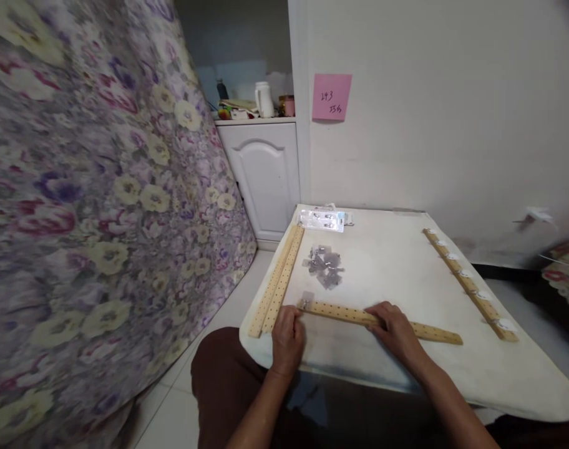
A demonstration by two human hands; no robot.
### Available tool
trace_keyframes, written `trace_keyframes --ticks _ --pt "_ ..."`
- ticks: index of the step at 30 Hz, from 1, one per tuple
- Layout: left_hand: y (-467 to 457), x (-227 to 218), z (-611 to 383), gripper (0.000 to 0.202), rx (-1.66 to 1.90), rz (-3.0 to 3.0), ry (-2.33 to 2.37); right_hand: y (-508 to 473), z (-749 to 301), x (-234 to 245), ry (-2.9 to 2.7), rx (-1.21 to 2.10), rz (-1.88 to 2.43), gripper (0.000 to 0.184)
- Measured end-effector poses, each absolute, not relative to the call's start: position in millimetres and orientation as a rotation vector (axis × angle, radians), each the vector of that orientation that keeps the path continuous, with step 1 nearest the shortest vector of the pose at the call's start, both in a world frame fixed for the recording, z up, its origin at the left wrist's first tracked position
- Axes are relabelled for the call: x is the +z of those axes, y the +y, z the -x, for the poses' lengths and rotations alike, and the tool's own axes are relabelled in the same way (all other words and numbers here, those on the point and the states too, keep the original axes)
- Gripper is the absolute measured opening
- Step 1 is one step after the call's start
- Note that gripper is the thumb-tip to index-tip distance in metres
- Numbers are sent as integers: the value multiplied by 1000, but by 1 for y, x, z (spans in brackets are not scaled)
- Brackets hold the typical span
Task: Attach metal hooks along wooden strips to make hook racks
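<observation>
Left hand (288, 340) curled at the left end of a perforated wooden strip (338, 312); what its fingertips pinch cannot be told. By the right hand (394, 327) the strip is gripped near its middle, thumb on the near side. The strip is laid along the table's (375, 255) near edge; a small clear piece (307, 298) is seen at its left end. If the right grip were loosened, the strip could be swivelled by pressure at that end. Beyond, a loose heap of clear pieces (326, 267), which could be scattered by a careless sleeve. Two pale strips (276, 284) are set along the left edge, a fitted strip (471, 288) along the right.
</observation>
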State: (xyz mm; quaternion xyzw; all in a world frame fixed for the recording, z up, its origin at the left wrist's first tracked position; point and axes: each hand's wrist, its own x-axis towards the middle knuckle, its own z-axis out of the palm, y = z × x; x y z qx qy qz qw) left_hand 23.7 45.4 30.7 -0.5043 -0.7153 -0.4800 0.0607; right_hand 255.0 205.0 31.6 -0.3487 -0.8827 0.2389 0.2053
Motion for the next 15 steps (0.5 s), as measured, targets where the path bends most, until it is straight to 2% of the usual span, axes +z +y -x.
trace_keyframes --ticks 15 --pt "44 34 -25 23 -1380 1707 -2219 195 -236 32 -2407 719 985 29"
